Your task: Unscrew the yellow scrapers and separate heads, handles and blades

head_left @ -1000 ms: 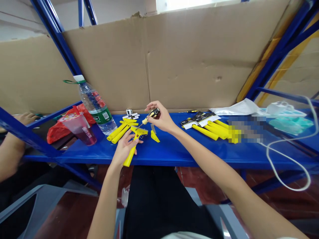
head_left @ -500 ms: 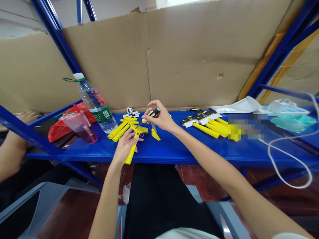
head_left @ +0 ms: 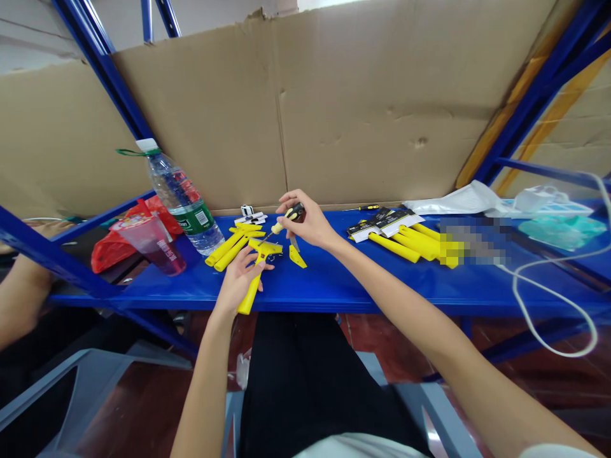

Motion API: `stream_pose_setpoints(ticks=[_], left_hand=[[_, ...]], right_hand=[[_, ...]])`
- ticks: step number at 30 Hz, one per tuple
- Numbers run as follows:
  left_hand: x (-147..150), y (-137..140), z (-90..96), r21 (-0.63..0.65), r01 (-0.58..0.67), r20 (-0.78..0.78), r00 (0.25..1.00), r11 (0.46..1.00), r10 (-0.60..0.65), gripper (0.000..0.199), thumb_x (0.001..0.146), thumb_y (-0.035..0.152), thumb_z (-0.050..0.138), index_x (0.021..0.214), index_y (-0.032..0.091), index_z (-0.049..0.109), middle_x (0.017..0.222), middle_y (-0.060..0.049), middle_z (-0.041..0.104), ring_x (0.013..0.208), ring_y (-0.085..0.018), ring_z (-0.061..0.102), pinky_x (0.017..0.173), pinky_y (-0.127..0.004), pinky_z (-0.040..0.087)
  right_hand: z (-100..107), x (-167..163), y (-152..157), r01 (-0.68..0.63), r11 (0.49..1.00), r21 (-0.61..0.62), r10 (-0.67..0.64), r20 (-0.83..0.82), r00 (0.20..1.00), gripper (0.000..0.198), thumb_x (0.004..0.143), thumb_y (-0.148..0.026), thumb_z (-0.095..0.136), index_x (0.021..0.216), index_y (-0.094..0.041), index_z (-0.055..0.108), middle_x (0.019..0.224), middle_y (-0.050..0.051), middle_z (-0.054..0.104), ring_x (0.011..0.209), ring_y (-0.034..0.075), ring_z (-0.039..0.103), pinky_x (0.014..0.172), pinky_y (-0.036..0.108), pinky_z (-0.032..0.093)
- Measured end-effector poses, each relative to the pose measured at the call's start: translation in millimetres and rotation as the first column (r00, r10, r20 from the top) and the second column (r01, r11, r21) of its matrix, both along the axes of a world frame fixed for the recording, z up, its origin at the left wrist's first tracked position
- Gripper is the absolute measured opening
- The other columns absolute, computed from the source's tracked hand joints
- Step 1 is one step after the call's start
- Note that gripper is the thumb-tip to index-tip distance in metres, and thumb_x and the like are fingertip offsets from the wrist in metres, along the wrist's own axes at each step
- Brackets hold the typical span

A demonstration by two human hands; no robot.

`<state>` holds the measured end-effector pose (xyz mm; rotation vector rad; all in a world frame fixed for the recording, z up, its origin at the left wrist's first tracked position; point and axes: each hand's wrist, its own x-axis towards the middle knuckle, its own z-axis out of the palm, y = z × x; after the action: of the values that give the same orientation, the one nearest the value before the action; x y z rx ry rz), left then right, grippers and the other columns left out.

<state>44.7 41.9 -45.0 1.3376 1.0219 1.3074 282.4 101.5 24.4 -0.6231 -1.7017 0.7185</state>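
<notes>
My left hand (head_left: 238, 278) is closed around a yellow T-shaped tool handle (head_left: 249, 294), its wide head turned away from me. In my right hand (head_left: 309, 219) is a screwdriver (head_left: 280, 224) with a yellow and black grip, held slanting. Its thin shaft runs down to the head of the handle; whether the tip sits in a screw is too small to tell. Just right of the handle lies a loose yellow plate (head_left: 298, 257). More yellow handles (head_left: 229, 248) rest to the left of my left hand.
Carded yellow tools (head_left: 396, 245) lie on the blue shelf (head_left: 315, 292) at right, with another screwdriver (head_left: 368, 207) behind them. A water bottle (head_left: 184, 203) and a pink cup (head_left: 155, 245) stand left. A white cable (head_left: 563, 312) hangs at right. Another person's arm (head_left: 26, 286) shows far left.
The screwdriver and the fingers of my right hand have shifted slightly. My left hand keeps the handle in nearly the same place.
</notes>
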Motion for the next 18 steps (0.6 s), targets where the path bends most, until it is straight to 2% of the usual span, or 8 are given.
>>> stream_pose_setpoints(ticks=[3,7,10,12,16,18], left_hand=[[-0.1,0.8,-0.6,0.001,-0.018,0.007,1.0,1.0,0.018,0.075,0.086,0.033,0.09,0.15,0.015,0.057,0.141,-0.023,0.065,0.101,-0.035,0.085,0.042,-0.023,0.055],[-0.3,0.8,-0.4,-0.018,-0.02,-0.004,1.0,1.0,0.02,0.076,0.086,0.032,0.09,0.151,0.014,0.056,0.148,-0.026,0.062,0.099,-0.034,0.085,0.042,-0.024,0.055],[-0.1,0.1,0.5,-0.03,-0.02,-0.006,1.0,0.999,0.02,0.076,0.086,0.032,0.091,0.152,0.013,0.056,0.153,-0.028,0.06,0.096,-0.032,0.085,0.042,-0.025,0.055],[0.1,-0.4,1.0,-0.035,-0.025,-0.003,1.0,0.999,0.025,0.077,0.086,0.032,0.091,0.152,0.013,0.056,0.155,-0.028,0.059,0.095,-0.031,0.085,0.043,-0.024,0.055],[0.6,-1.4,2.1,-0.045,-0.032,-0.018,0.999,0.998,0.031,0.077,0.087,0.032,0.091,0.152,0.014,0.056,0.158,-0.028,0.058,0.093,-0.029,0.084,0.043,-0.025,0.056],[0.8,-2.0,2.7,-0.044,-0.031,-0.024,0.999,0.999,0.03,0.077,0.086,0.033,0.092,0.152,0.015,0.056,0.157,-0.027,0.058,0.092,-0.029,0.084,0.043,-0.025,0.056]], right_hand=[[-1.2,-1.5,2.5,0.006,0.998,0.067,-0.007,0.018,1.0,0.049,0.083,-0.035,0.084,0.125,-0.028,0.059,0.119,0.003,0.072,0.079,0.015,0.069,0.068,0.032,0.062],[-3.0,-2.4,4.0,0.043,0.999,0.016,-0.043,0.005,0.999,0.043,0.091,-0.041,0.079,0.125,-0.029,0.056,0.116,0.002,0.073,0.067,0.013,0.064,0.058,0.03,0.057],[-2.9,-2.6,3.4,0.057,0.994,0.092,-0.058,0.011,0.998,0.047,0.09,-0.039,0.079,0.129,-0.028,0.055,0.114,0.003,0.074,0.082,0.017,0.071,0.071,0.034,0.062],[-2.7,-3.0,2.8,0.042,0.994,0.099,-0.044,0.023,0.999,0.048,0.089,-0.039,0.081,0.128,-0.029,0.055,0.111,0.002,0.076,0.086,0.019,0.072,0.077,0.036,0.063],[-4.0,-3.6,3.3,0.002,1.0,0.018,-0.002,0.01,1.0,0.037,0.096,-0.045,0.077,0.121,-0.029,0.055,0.109,0.002,0.076,0.07,0.015,0.069,0.063,0.033,0.061],[-4.7,-3.4,3.9,0.001,0.998,0.056,-0.001,0.003,1.0,0.038,0.095,-0.043,0.077,0.124,-0.029,0.055,0.113,0.003,0.075,0.076,0.016,0.072,0.065,0.033,0.062]])
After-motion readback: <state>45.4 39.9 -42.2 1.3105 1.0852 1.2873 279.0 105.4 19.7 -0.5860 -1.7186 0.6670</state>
